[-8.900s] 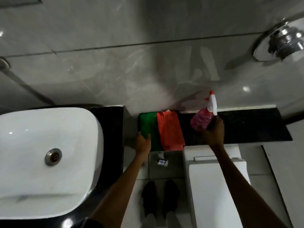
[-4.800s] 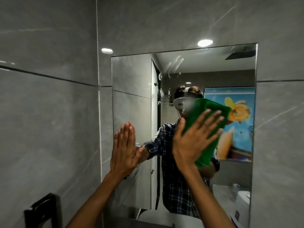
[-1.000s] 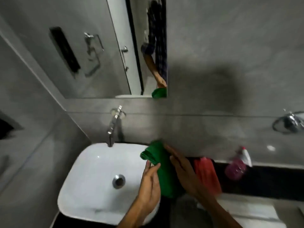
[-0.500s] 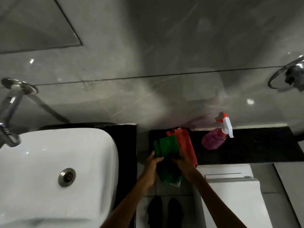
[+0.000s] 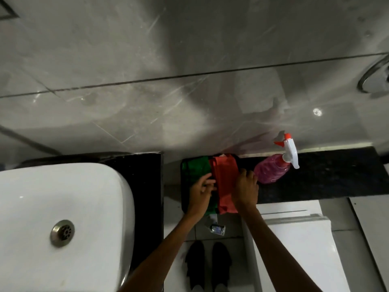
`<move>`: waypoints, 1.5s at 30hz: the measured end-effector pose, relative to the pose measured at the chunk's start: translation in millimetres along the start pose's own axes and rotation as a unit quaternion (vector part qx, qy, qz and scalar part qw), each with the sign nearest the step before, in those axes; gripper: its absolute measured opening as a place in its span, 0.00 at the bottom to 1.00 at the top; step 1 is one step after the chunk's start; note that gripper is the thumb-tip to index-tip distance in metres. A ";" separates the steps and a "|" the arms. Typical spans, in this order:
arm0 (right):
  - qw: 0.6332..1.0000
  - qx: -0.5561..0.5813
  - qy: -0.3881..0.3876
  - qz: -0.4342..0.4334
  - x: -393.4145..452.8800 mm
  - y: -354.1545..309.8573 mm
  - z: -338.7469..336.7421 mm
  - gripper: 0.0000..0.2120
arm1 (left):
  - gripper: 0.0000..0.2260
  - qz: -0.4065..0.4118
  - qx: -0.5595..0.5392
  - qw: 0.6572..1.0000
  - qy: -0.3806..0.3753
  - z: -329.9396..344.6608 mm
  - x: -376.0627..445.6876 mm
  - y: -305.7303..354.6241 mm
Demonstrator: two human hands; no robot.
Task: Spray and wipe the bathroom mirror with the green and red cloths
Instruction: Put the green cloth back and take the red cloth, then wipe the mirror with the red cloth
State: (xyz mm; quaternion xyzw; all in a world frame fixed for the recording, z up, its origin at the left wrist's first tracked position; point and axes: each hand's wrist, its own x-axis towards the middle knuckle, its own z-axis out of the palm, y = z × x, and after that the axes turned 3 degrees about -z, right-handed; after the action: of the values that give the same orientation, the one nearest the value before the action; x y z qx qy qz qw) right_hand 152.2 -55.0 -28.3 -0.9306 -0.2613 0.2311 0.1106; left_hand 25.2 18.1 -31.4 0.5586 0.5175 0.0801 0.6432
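The green cloth [image 5: 194, 168] lies folded on the black ledge [image 5: 336, 175], touching the red cloth [image 5: 225, 180] on its right. My left hand [image 5: 200, 193] rests over the green cloth's near part, its curled fingertips at the red cloth's left edge. My right hand [image 5: 245, 188] curls its fingers over the red cloth's right edge. The pink spray bottle [image 5: 271, 171], with a white and red trigger head, stands on the ledge just right of my right hand. The mirror is out of view.
A white basin [image 5: 63, 207] with a metal drain fills the lower left on a black counter. A white toilet tank [image 5: 294, 239] sits below the ledge at right. My dark shoes [image 5: 208, 266] stand on the tiled floor. A grey tiled wall rises behind.
The green cloth, held in both hands half a second ago, now lies on the ledge left of the red cloth. My right hand has moved onto the red cloth's right edge.
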 end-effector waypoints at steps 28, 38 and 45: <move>0.717 0.503 0.034 -0.482 -199.3 -224.7 -339.0 0.12 | 0.24 0.301 -0.263 0.916 0.037 -198.7 -256.9 309.6; 0.570 0.384 0.432 -0.584 -271.9 -430.4 -459.2 0.13 | 0.18 0.630 -0.146 0.731 0.217 -352.9 -349.5 509.8; 0.597 0.283 0.596 -0.456 -255.5 -506.1 -482.1 0.22 | 0.16 0.684 0.051 0.659 0.309 -408.9 -333.7 579.2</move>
State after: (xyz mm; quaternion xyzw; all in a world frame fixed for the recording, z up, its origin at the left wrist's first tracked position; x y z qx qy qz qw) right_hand -26.1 191.3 651.0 -0.5434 -0.4491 -0.3931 0.5903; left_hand -159.1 261.0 690.5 0.7302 0.1621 0.6386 0.1807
